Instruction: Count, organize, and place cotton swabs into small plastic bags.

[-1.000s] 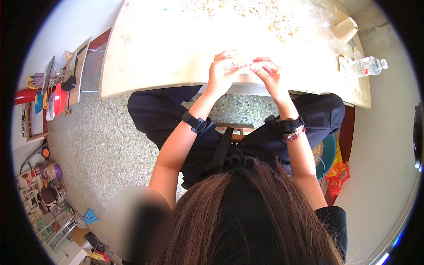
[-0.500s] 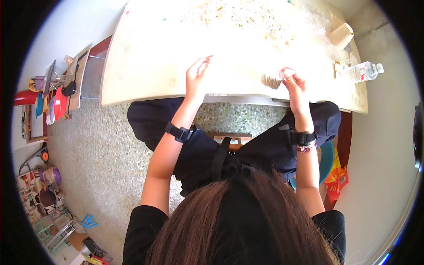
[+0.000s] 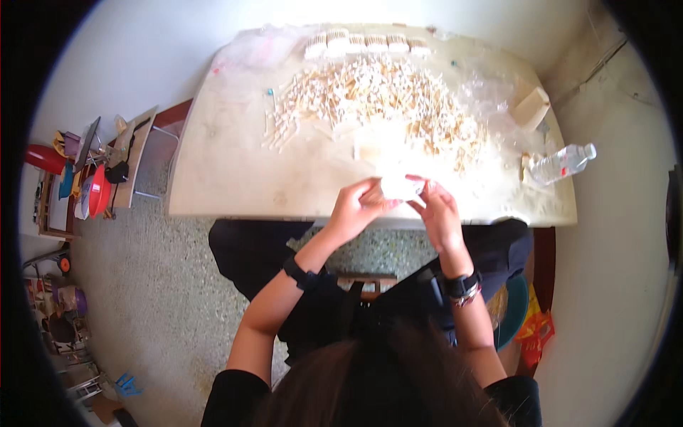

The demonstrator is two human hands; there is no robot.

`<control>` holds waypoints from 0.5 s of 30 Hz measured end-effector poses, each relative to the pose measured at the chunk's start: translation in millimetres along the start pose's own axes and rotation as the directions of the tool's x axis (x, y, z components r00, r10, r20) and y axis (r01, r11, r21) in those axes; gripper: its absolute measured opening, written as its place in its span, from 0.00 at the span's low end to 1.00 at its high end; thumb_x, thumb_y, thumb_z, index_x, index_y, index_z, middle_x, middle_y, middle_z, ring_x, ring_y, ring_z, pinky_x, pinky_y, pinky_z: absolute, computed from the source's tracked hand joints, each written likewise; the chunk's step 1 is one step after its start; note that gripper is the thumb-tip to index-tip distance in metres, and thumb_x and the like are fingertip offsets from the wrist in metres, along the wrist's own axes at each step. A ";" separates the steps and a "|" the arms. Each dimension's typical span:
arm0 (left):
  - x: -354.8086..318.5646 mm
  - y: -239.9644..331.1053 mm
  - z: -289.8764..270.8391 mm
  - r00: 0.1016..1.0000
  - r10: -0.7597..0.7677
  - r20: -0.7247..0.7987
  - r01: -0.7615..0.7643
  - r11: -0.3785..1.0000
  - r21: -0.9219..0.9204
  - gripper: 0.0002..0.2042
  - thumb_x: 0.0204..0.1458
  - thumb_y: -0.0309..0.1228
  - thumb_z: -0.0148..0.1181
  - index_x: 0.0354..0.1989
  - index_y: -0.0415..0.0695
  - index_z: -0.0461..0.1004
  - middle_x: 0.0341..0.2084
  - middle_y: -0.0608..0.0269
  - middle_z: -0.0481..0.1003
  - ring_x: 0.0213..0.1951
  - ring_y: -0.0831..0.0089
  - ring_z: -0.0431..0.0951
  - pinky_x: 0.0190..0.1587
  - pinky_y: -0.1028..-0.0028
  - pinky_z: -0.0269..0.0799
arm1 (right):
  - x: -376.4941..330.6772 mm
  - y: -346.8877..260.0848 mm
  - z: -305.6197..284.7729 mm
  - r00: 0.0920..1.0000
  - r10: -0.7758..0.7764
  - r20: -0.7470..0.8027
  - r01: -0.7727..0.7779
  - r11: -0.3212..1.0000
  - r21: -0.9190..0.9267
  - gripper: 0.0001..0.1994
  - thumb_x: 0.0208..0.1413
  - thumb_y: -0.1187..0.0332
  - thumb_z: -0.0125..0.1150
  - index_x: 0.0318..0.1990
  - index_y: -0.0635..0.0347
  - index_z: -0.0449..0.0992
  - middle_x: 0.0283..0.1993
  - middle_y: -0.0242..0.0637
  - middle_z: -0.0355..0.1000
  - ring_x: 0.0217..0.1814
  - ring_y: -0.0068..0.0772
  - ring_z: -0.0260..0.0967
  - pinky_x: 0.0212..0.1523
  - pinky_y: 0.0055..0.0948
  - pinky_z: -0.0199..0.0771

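Pinching from both sides, the left hand (image 3: 353, 211) and the right hand (image 3: 437, 213) meet over the near edge of the table (image 3: 228, 178), their fingertips closed on a small clear plastic bag (image 3: 402, 187) held between them, just above the tabletop. The glare washes the bag out, so I cannot tell what, if anything, is inside it, nor whether its mouth is open or sealed. The thumbs and forefingers are drawn together on the plastic; the other fingers curl loosely behind.

Just beyond the hands a few loose pale pieces (image 3: 366, 151) lie on the table. Farther out spreads a wide heap of small wooden sticks (image 3: 377, 99), covering much of the middle of the tabletop. Along the far edge stands a row of tied bundles (image 3: 366, 41) of the same sticks, side by side. Crumpled clear plastic (image 3: 484, 89) lies to the right of the heap, with a small wooden block (image 3: 532, 107) near it and a plastic water bottle (image 3: 564, 163) lying on its side close to the right edge.

Judging by how things lie, the work looks to be in an early to middle stretch: a handful of bundles are finished and set aside, while the loose heap is far larger, so most of the sticks are still unsorted.
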State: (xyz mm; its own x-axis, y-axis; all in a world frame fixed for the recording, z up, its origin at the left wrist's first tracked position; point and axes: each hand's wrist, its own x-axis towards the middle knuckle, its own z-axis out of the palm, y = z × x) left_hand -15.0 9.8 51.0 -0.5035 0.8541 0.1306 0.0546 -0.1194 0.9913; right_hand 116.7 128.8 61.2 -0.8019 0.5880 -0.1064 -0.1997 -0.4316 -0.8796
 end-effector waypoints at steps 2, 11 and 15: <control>-0.9 5.0 0.0 0.997 0.072 0.003 -0.072 0.988 0.134 0.14 0.45 0.26 0.64 0.40 0.36 0.72 0.31 0.59 0.76 0.36 0.75 0.74 0.40 0.75 0.70 | -1.4 8.1 -0.6 0.998 0.005 -0.056 -0.002 0.999 0.052 0.17 0.63 0.59 0.39 0.48 0.60 0.70 0.54 0.37 0.66 0.54 0.31 0.63 0.53 0.37 0.64; 12.5 35.3 -11.8 0.828 0.536 0.166 -0.535 0.665 0.521 0.17 0.35 0.14 0.58 0.32 0.52 0.79 0.53 0.58 0.64 0.56 0.59 0.63 0.58 0.65 0.58 | 0.3 -23.2 18.9 0.942 0.265 0.206 -0.266 0.964 -0.023 0.27 0.60 0.61 0.49 0.63 0.64 0.51 0.50 0.40 0.67 0.47 0.26 0.68 0.46 0.27 0.71; 23.7 36.7 -19.7 0.972 0.218 -0.083 -0.233 0.926 -0.296 0.26 0.45 0.15 0.55 0.55 0.45 0.62 0.56 0.55 0.60 0.59 0.63 0.60 0.57 0.66 0.60 | 12.6 -30.1 27.6 0.979 0.114 0.168 -0.103 0.992 -0.077 0.28 0.55 0.70 0.56 0.62 0.65 0.54 0.51 0.37 0.67 0.48 0.23 0.67 0.45 0.23 0.71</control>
State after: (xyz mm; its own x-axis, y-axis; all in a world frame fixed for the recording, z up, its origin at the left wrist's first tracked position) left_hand -41.9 15.6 90.2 -0.5489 0.7627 0.3422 -0.0873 -0.4594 0.8840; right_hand 97.1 130.3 99.2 -0.9027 0.4111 -0.1269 -0.0724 -0.4358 -0.8971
